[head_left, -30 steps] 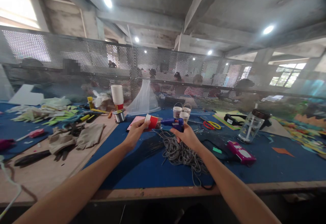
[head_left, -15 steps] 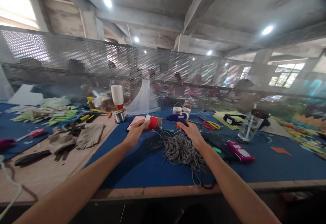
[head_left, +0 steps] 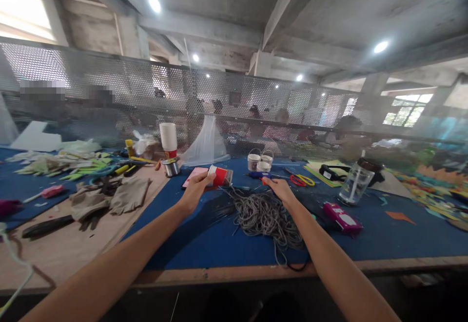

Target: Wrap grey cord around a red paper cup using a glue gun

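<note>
My left hand (head_left: 197, 189) is closed around a red and white paper cup (head_left: 220, 176), which lies tilted on its side in the air. A greyish band shows at the cup's right end. My right hand (head_left: 280, 189) grips a blue glue gun (head_left: 258, 175) by its handle, with an orange trigger near the fingers. The gun's nozzle points left, apart from the cup. Below both hands a loose heap of grey cord (head_left: 261, 217) is spread on the blue mat (head_left: 175, 244). Behind the gun stand small white buckets (head_left: 253, 160) with thin handles.
A phone (head_left: 190, 177) lies behind my left hand, near a wire spool (head_left: 170, 168) and stacked paper cups (head_left: 168, 136). To the right are scissors (head_left: 302, 180), a purple box (head_left: 342, 218) and a glass bottle (head_left: 354, 183). Work gloves (head_left: 127, 195) lie left.
My right hand has lowered the glue gun and drawn it to the right, so its nozzle has left the cup's end. The left hand and cup have hardly moved.
</note>
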Available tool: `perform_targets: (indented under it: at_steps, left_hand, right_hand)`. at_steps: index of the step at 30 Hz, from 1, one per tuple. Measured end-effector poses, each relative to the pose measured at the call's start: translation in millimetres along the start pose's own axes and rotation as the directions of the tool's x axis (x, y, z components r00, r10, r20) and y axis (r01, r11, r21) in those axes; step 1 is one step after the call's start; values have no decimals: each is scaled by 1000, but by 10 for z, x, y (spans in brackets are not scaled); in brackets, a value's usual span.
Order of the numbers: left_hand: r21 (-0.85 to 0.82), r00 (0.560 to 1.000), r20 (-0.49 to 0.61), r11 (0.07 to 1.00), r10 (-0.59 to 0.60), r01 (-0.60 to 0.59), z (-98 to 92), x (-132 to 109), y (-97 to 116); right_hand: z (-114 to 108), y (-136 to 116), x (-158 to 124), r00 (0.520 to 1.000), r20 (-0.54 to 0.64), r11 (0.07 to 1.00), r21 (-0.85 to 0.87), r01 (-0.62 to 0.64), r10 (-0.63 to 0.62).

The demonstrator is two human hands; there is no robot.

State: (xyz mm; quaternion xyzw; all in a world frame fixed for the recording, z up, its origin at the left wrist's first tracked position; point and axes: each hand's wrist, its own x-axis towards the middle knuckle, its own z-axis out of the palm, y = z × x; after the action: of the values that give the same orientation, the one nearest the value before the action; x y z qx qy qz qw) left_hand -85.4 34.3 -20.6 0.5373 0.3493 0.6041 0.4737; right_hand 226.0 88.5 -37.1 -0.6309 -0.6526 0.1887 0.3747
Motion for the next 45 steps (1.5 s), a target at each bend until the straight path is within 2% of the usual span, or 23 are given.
perform_targets:
  at_steps: [7, 15, 18, 21, 24, 26, 27, 29, 33, 35, 38, 45]
  left_hand:
    - [-3, 1000, 11, 1000, 0, 0, -2, -4, 7]
    - [-2, 1000, 10, 1000, -15, 15, 3, -1, -3]
    - [-5, 1000, 3, 1000, -13, 13, 9, -5, 3]
    - [-5, 1000, -1, 1000, -13, 13, 8, 1, -4]
    - [1, 1000, 2, 1000, -16, 16, 4, 13, -21]
    - [3, 1000, 4, 1000, -16, 16, 6, 15, -25]
    - [1, 1000, 4, 1000, -15, 15, 8, 12, -23]
    - [-3, 1000, 1, 1000, -10, 10, 15, 2, -9]
    - [-16, 1000, -12, 1000, -14, 14, 21, -12, 25]
    - [-23, 999, -21, 999, -26, 25, 15, -7, 26]
    - [-14, 999, -20, 999, -34, 34, 5, 3, 11]
    - [46, 1000, 6, 999, -26, 26, 21, -20, 8]
  right_hand:
    - [-48, 103, 79, 997, 27, 963, -263, -62, 72]
    - [-85, 48, 14, 990, -6, 878, -462, -127, 140]
    - [-74, 13, -41, 990, -55, 850, -507, -141, 131]
    - [-67, -60, -100, 989, -149, 835, -544, -88, 7]
    - [-32, -248, -171, 966, -138, 876, -464, 131, -218]
    - [37, -447, -232, 943, -42, 912, -271, 307, -330]
    - [88, -558, -265, 933, 18, 922, -151, 357, -358]
    - [214, -769, -329, 913, 123, 921, 37, 388, -390]
    - [485, -994, -392, 919, 211, 943, 79, 324, -334]
    - [574, -989, -389, 932, 188, 950, 90, 299, -311]
    - [602, -923, -378, 928, 112, 929, 147, 339, -356]
    - [440, -926, -413, 859, -67, 845, 155, 512, -508]
